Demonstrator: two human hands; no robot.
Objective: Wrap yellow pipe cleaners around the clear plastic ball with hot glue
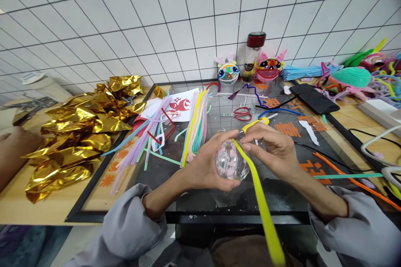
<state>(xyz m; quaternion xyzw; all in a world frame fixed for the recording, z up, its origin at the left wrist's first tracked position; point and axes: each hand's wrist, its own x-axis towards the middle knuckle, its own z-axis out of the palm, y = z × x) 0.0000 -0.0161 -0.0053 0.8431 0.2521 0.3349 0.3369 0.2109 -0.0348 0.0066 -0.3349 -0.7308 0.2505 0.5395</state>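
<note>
Has crumpled gold foil [103,123] left of long pastel fuzzy stems [198,125], red-handled metal scissors [243,113] to their right, a clear round plastic ball [228,162] before the scissors, a black rectangular phone [315,98] farther right, a clear red-lidded cylindrical bottle [251,56] behind

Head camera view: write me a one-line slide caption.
Left hand holds a clear ball; right hand touches a yellow strip at its side, red-handled scissors lying beyond.

The left hand [203,162] curves in a wide, cupped grip; the right hand [277,148] sits just beside it in a pinching pose. The left forearm [166,195] and right forearm [322,198] angle inward.
</note>
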